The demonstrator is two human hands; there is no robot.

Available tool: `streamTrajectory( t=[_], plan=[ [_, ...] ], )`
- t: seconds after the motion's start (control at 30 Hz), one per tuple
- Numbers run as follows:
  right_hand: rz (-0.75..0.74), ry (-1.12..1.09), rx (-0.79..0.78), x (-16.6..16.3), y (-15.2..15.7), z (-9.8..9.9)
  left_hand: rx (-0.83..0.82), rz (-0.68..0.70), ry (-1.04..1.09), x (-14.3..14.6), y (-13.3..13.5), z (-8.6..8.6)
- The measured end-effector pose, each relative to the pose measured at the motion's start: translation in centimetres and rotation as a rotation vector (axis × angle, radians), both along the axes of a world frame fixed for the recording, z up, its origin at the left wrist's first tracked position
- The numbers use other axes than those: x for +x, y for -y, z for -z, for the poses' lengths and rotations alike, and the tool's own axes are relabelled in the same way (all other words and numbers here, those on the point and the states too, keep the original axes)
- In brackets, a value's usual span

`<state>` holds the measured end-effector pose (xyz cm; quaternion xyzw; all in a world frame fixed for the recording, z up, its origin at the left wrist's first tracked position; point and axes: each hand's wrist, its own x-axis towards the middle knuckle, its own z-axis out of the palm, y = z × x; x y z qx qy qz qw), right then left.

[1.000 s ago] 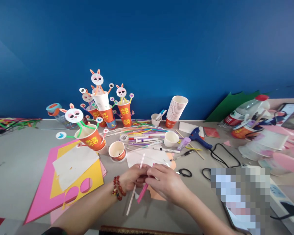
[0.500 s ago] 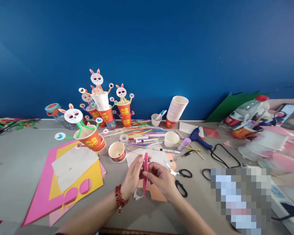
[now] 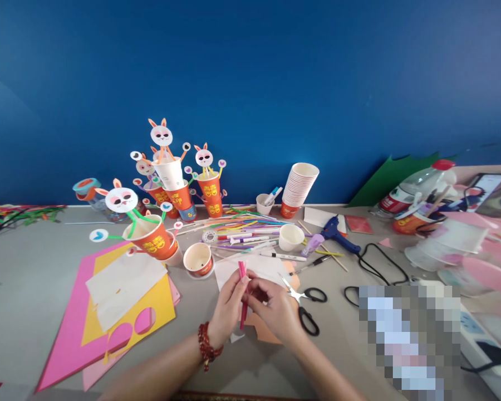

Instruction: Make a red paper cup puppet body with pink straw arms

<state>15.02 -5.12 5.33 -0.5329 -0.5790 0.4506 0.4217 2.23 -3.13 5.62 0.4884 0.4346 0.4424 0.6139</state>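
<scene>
My left hand point(image 3: 229, 306), with a red bead bracelet on its wrist, and my right hand point(image 3: 275, 306) meet above the table's front middle. Both pinch a pink straw point(image 3: 242, 271) that stands nearly upright between them, its top poking above the fingers and its lower end showing below them. A second, paler straw seems pressed against it, though I cannot tell for sure. Under the hands lie a white sheet point(image 3: 263, 267) and an orange paper piece point(image 3: 267, 333). Scissors point(image 3: 307, 306) lie open just right of my right hand.
Rabbit-faced paper cups point(image 3: 150, 236) stand at left and back, a cup stack point(image 3: 300, 186) behind. Pink and yellow foam sheets point(image 3: 79, 328) lie at left. Loose straws point(image 3: 246, 228), a small cup point(image 3: 198, 259), a blue glue gun point(image 3: 336, 231) with cord, and clutter at right.
The hands turned the pink straw from a slant to nearly upright and raised it slightly. The long pale straw that stuck out below the hands one second ago no longer shows there.
</scene>
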Motion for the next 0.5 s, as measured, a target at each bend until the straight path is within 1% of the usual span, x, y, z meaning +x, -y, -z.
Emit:
streamTrajectory(
  t=[0.07,0.17,0.27,0.33,0.4,0.5],
  plan=[
    [-0.006,0.114,0.082,0.0,0.2,-0.1,0.002,-0.004,0.008,0.0,0.1,-0.3],
    [-0.024,0.26,0.209,0.0,0.6,-0.2,-0.002,0.029,0.064,0.0,0.0,-0.6],
    [0.016,0.37,0.306,0.5,0.8,-0.6,-0.023,0.043,0.091,-0.2,-0.2,-0.5],
    [0.077,0.348,0.318,1.1,0.7,-1.3,-0.077,0.078,0.101,-0.3,-0.2,-0.1],
    [0.124,0.242,0.268,1.7,0.3,-2.0,-0.159,0.137,0.109,-0.3,-0.1,0.4],
    [0.107,0.094,0.161,2.3,-0.6,-2.5,-0.221,0.204,0.131,-0.2,0.4,0.9]
  ],
)
